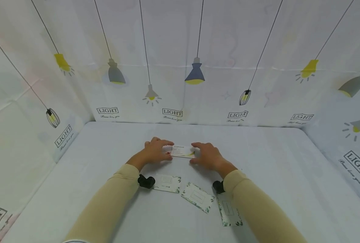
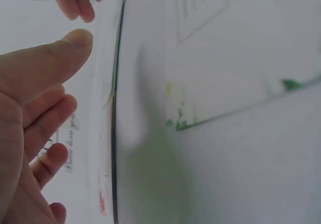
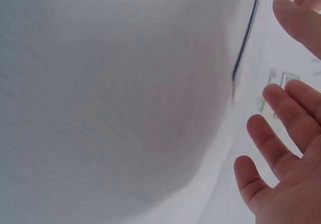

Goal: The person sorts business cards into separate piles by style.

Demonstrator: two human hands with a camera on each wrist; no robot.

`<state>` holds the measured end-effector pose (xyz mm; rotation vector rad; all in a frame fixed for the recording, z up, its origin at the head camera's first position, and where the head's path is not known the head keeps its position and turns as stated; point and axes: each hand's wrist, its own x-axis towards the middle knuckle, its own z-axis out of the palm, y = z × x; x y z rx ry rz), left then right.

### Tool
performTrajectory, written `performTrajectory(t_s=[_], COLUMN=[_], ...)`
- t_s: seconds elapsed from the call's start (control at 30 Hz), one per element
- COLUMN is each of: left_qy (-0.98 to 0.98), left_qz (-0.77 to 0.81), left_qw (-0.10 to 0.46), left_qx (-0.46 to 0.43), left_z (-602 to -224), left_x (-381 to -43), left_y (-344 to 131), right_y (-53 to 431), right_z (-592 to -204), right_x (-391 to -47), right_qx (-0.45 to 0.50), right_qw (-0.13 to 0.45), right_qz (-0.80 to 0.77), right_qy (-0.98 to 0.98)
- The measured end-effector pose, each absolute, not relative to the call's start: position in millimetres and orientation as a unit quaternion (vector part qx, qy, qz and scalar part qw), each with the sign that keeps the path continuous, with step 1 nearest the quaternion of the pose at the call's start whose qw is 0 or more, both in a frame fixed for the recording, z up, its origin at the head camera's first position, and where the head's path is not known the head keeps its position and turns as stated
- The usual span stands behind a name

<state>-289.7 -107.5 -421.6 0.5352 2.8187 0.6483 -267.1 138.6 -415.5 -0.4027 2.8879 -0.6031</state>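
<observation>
Two cards lie end to end or overlapping at the middle of the table: a white card [image 1: 182,151] with dark print and a yellow curve, and at its left a partly hidden card [image 1: 168,151] with a red mark. My left hand [image 1: 154,151] frames the left end, index fingertip by the far edge and thumb by the near edge. At the right end, my right hand [image 1: 209,156] reaches in with thumb and index finger spread apart. Both wrist views show loosely bent fingers on the left hand [image 2: 35,118] and the right hand [image 3: 296,148], with no card visible between them.
Nearer to me on the white table [image 1: 274,175] lie three leaf-bordered cards: a left card [image 1: 168,183], a slanted middle card [image 1: 197,197] and a right card [image 1: 229,211] partly under my right forearm. Behind the table's far edge hangs a lamp-patterned cloth [image 1: 213,98].
</observation>
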Motion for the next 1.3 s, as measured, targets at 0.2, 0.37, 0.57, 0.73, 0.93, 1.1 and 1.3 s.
performTrajectory(t_s=[0.2,0.37,0.57,0.73,0.93,1.1,1.3], left_qy=[0.953,0.954,0.953,0.952,0.953,0.951,0.949], left_qz=[0.221,0.216,0.224,0.225,0.221,0.231,0.236], left_qw=[0.121,0.137,0.133,0.119,0.107,0.104,0.083], left_qx=[0.166,0.158,0.155,0.169,0.179,0.176,0.19], left_z=[-414,-415,-420,-425,-425,-424,-420], left_x=[-259,-231,-207,-199,-195,-194,-196], left_y=[-125,-138,-146,-147,-146,-146,-142], right_y=[129,114,100,94,93,93,101], right_z=[-407,-401,-402,-407,-408,-408,-408], right_x=[-243,-221,-203,-195,-192,-191,-194], right_qx=[-0.164,-0.202,-0.241,-0.253,-0.256,-0.253,-0.248], right_qw=[0.11,0.128,0.132,0.115,0.098,0.101,0.079], right_qz=[-0.226,-0.206,-0.148,-0.104,-0.103,-0.121,-0.137], right_qy=[0.954,0.949,0.95,0.955,0.956,0.955,0.956])
